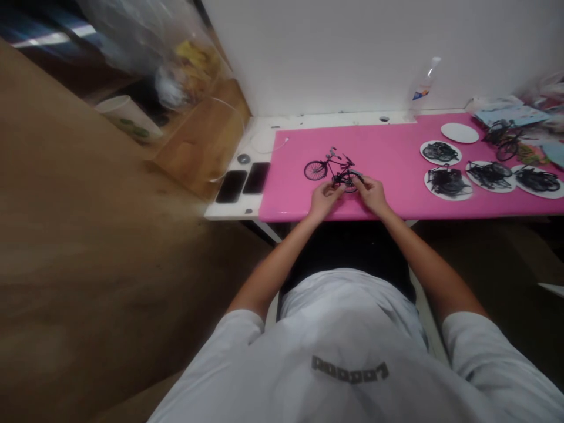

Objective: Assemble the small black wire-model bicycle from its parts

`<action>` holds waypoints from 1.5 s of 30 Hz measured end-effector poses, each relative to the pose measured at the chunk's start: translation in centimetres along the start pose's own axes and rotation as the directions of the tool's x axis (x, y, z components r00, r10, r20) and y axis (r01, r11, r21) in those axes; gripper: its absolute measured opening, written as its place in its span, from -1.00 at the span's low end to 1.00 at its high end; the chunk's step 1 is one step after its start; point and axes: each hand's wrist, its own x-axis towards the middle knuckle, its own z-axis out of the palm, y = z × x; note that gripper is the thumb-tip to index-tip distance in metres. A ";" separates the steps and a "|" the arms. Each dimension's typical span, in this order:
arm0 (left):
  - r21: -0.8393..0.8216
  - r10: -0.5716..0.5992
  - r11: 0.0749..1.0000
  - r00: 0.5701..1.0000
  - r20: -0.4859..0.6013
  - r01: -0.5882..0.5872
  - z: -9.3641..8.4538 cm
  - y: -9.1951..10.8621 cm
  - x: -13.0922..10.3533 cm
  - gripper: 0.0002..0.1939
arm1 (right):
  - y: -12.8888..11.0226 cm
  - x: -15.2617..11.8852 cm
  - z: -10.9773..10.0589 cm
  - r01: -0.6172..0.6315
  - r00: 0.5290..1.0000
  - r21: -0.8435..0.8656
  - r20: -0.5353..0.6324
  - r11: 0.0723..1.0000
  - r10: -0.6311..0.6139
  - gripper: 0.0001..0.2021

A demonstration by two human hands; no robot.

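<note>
Miniature black spoked-wheel bicycle [333, 169], on glossy pink table covering [379, 147]; rear wheel end between both hands. Left hand [325, 200]: fingertips pinching its lower frame. Right hand [371, 194]: fingertips pinching its rear edge. Also, rightward: white oval plates of black parts [448, 181]; clear plastic bottle [423, 91] behind.

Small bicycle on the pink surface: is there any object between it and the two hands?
Nothing visible stands between them: the left hand and right hand both touch the bicycle near its rear wheel. The phones lie off to the left.
</note>
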 end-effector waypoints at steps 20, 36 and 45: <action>-0.078 0.058 0.995 0.998 0.023 -0.056 -0.7 0.2 0.1 -0.37 | -0.7 0.1 0.2 -0.084 0.990 0.085 0.120 0.993 0.074 -0.32; -0.285 -0.006 0.956 0.980 0.201 0.065 -2.3 0.7 1.0 -0.19 | -1.4 0.1 0.0 -0.157 0.978 0.145 0.161 0.977 0.134 -0.32; -0.247 -0.057 0.964 0.982 0.178 0.100 -2.3 0.8 1.1 -0.25 | -1.4 0.0 -0.2 -0.142 0.977 0.115 0.175 0.983 0.120 -0.32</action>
